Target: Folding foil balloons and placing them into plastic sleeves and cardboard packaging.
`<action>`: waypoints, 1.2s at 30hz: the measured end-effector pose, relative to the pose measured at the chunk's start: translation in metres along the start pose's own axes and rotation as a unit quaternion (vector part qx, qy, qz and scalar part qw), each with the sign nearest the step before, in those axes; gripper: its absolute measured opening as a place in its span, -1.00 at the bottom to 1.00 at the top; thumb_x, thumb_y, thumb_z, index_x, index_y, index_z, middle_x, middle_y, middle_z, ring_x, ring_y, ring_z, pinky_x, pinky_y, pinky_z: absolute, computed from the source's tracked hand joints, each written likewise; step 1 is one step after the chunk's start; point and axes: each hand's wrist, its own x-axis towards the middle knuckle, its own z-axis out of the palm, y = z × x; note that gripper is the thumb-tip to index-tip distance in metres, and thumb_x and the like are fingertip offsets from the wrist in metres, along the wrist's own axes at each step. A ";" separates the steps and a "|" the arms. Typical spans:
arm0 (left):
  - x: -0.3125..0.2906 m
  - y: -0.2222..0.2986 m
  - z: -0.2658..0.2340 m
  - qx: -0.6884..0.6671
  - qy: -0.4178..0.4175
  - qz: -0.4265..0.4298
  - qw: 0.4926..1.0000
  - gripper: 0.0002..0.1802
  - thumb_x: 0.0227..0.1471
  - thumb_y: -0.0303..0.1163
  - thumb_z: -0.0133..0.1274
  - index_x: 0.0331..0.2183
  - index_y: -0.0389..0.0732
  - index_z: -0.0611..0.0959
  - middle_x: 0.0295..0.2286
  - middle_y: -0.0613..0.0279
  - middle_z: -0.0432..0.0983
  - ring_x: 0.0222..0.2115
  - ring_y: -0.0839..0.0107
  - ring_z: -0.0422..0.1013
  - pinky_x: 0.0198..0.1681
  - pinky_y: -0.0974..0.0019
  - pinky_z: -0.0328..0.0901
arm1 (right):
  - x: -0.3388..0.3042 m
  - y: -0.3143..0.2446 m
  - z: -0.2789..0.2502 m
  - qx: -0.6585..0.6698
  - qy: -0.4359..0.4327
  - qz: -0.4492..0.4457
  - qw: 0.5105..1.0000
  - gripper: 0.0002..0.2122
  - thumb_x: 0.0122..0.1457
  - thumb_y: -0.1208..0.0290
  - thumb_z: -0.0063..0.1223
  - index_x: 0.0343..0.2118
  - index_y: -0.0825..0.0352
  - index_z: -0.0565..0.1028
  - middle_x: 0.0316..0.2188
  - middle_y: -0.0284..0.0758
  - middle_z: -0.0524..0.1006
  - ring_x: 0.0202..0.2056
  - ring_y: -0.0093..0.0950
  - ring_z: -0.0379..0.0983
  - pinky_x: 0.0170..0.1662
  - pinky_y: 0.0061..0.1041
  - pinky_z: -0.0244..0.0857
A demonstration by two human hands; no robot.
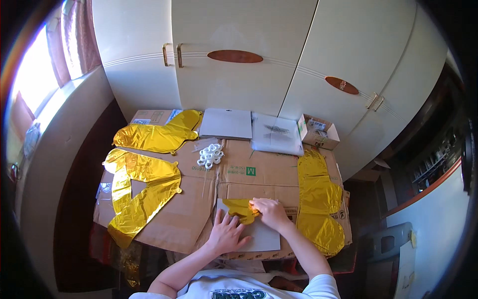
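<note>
Seen from the head camera looking down, your two bare hands work at the near edge of a flattened brown cardboard sheet (239,174) that covers the work surface. Your left hand (226,234) lies flat with fingers spread, pressing on a grey card (259,236) at the near edge of the cardboard. Your right hand (269,210), fingers pressed together and curled, pushes down on a small folded gold foil balloon (239,208) lying on the far corner of that card, touching it. To do this well, I judge you should keep the left palm steady on the card so it cannot slide, and smooth the foil with even pressure so the creases stay flat and the film does not tear. On the left part of the cardboard lies a large gold foil letter balloon (139,194), deflated; beyond it, a second gold foil balloon (157,135). Along the right edge of the cardboard lies a long gold foil balloon (318,204). Near the cardboard's middle sits a cluster of small white rings (210,155). At its far edge rest a grey folder (226,123), clear plastic bags (276,133) and a small open carton (318,132). Beyond the cardboard stand cream wardrobe doors (239,55); a bright window (35,79) is at the far left.
</note>
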 end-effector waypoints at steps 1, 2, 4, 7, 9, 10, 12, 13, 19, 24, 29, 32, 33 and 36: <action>-0.001 -0.001 0.000 -0.001 -0.007 0.003 1.000 -0.34 0.06 0.24 -0.10 0.01 -0.03 0.58 -0.15 0.03 0.49 0.04 0.02 0.30 0.23 -0.32 -0.14 | -0.005 -0.006 0.002 -0.026 0.014 -0.008 1.000 -0.80 0.07 0.54 -0.02 -0.25 0.38 0.58 -0.20 -0.19 0.62 -0.11 -0.35 0.56 -0.01 -0.36 0.43; -0.001 -0.001 0.002 -0.007 0.008 0.002 1.000 -0.35 0.05 0.22 -0.08 -0.03 -0.06 0.60 -0.17 0.05 0.50 0.04 0.03 0.29 0.23 -0.33 -0.14 | -0.009 -0.008 0.006 -0.038 0.028 -0.022 0.999 -0.81 0.07 0.54 0.00 -0.25 0.37 0.57 -0.21 -0.21 0.62 -0.11 -0.36 0.57 -0.01 -0.37 0.43; -0.001 -0.002 0.004 -0.019 0.037 0.005 0.999 -0.38 0.03 0.20 -0.04 -0.11 -0.11 0.64 -0.22 0.07 0.52 0.05 0.04 0.29 0.23 -0.34 -0.14 | -0.016 -0.010 0.015 -0.063 0.058 -0.045 0.995 -0.83 0.07 0.54 0.04 -0.26 0.36 0.57 -0.23 -0.24 0.63 -0.13 -0.38 0.57 -0.01 -0.37 0.44; -0.001 -0.002 0.005 -0.031 0.077 0.010 0.996 -0.33 0.02 0.26 -0.06 -0.13 -0.11 0.65 -0.20 0.06 0.51 0.00 0.06 0.32 0.24 -0.29 -0.12 | -0.022 -0.013 0.020 -0.078 0.075 -0.059 0.992 -0.88 0.11 0.51 0.04 -0.31 0.38 0.56 -0.26 -0.26 0.63 -0.13 -0.39 0.58 0.01 -0.38 0.44; 0.000 -0.001 0.003 -0.027 0.060 0.004 0.998 -0.34 0.01 0.25 -0.04 -0.15 -0.12 0.66 -0.23 0.07 0.51 -0.01 0.07 0.33 0.23 -0.28 -0.11 | -0.025 -0.015 0.022 -0.079 0.078 -0.061 0.992 -0.89 0.12 0.51 0.04 -0.32 0.38 0.55 -0.26 -0.26 0.63 -0.14 -0.39 0.58 0.00 -0.39 0.45; 0.000 0.000 0.003 -0.025 0.051 0.002 0.998 -0.35 0.00 0.24 -0.02 -0.16 -0.13 0.66 -0.24 0.08 0.51 -0.02 0.07 0.33 0.23 -0.28 -0.11 | -0.027 -0.016 0.023 -0.078 0.077 -0.060 0.992 -0.90 0.12 0.51 0.05 -0.33 0.37 0.55 -0.26 -0.27 0.63 -0.14 -0.39 0.58 -0.01 -0.39 0.46; 0.001 -0.001 0.005 -0.023 0.071 0.007 0.997 -0.37 -0.01 0.23 0.00 -0.19 -0.13 0.67 -0.25 0.09 0.51 -0.02 0.07 0.34 0.23 -0.29 -0.10 | -0.029 -0.016 0.024 -0.075 0.073 -0.060 0.993 -0.90 0.11 0.52 0.05 -0.33 0.37 0.55 -0.27 -0.27 0.63 -0.16 -0.39 0.59 -0.04 -0.39 0.47; 0.001 -0.001 0.006 -0.022 0.080 0.009 0.996 -0.38 -0.02 0.22 0.01 -0.21 -0.14 0.67 -0.26 0.10 0.51 -0.03 0.07 0.34 0.23 -0.29 -0.09 | -0.030 -0.016 0.023 -0.073 0.070 -0.060 0.993 -0.91 0.11 0.52 0.06 -0.33 0.37 0.55 -0.27 -0.27 0.63 -0.17 -0.39 0.59 -0.05 -0.40 0.48; 0.001 0.000 0.004 -0.021 0.065 0.008 0.998 -0.35 -0.04 0.23 0.02 -0.21 -0.19 0.67 -0.27 0.10 0.50 -0.04 0.06 0.35 0.23 -0.30 -0.09 | -0.032 -0.014 0.023 -0.057 0.078 -0.064 0.993 -0.88 0.04 0.57 0.07 -0.34 0.35 0.56 -0.29 -0.28 0.63 -0.19 -0.41 0.60 -0.11 -0.40 0.51; 0.001 -0.002 0.007 -0.054 0.128 0.008 0.990 -0.60 -0.14 -0.05 0.16 -0.41 -0.22 0.63 -0.34 0.11 0.48 -0.15 0.13 0.40 0.14 -0.10 0.11 | -0.030 -0.016 0.024 -0.053 0.090 -0.066 0.992 -0.84 -0.01 0.58 0.06 -0.34 0.30 0.58 -0.30 -0.31 0.64 -0.19 -0.42 0.60 -0.12 -0.43 0.50; -0.016 -0.016 -0.019 -0.132 0.149 -0.001 0.980 -0.79 -0.19 -0.40 0.13 -0.40 -0.22 0.58 -0.36 0.14 0.50 -0.28 0.21 0.45 -0.21 0.14 0.29 | -0.030 -0.014 0.027 -0.065 0.107 -0.079 0.989 -0.87 0.02 0.52 0.07 -0.34 0.27 0.58 -0.32 -0.35 0.63 -0.21 -0.45 0.60 -0.18 -0.48 0.51; 0.022 -0.014 -0.046 -0.169 0.187 0.004 0.968 -0.70 -0.16 -0.45 0.11 -0.27 -0.27 0.58 -0.26 0.04 0.53 -0.18 0.10 0.45 -0.08 0.06 0.29 | -0.030 -0.018 0.022 -0.063 0.101 -0.068 0.991 -0.89 0.00 0.51 0.09 -0.39 0.27 0.58 -0.32 -0.35 0.62 -0.22 -0.44 0.60 -0.21 -0.48 0.51; 0.033 -0.016 -0.043 -0.159 0.125 0.013 0.979 -0.55 0.03 -0.35 0.00 -0.03 -0.33 0.51 0.01 -0.11 0.42 0.08 0.04 0.32 0.12 0.04 0.19 | -0.031 -0.017 0.021 -0.065 0.093 -0.061 0.992 -0.90 -0.01 0.50 0.09 -0.41 0.27 0.58 -0.32 -0.34 0.62 -0.22 -0.44 0.60 -0.22 -0.48 0.51; 0.045 -0.018 -0.007 -0.128 0.025 -0.006 0.991 -0.42 0.19 -0.17 -0.15 0.14 -0.33 0.37 0.18 -0.13 0.20 0.26 0.06 0.07 0.28 0.02 -0.01 | -0.034 -0.014 0.024 -0.072 0.066 -0.054 0.994 -0.93 -0.03 0.50 0.10 -0.45 0.28 0.58 -0.32 -0.34 0.62 -0.23 -0.43 0.60 -0.23 -0.48 0.50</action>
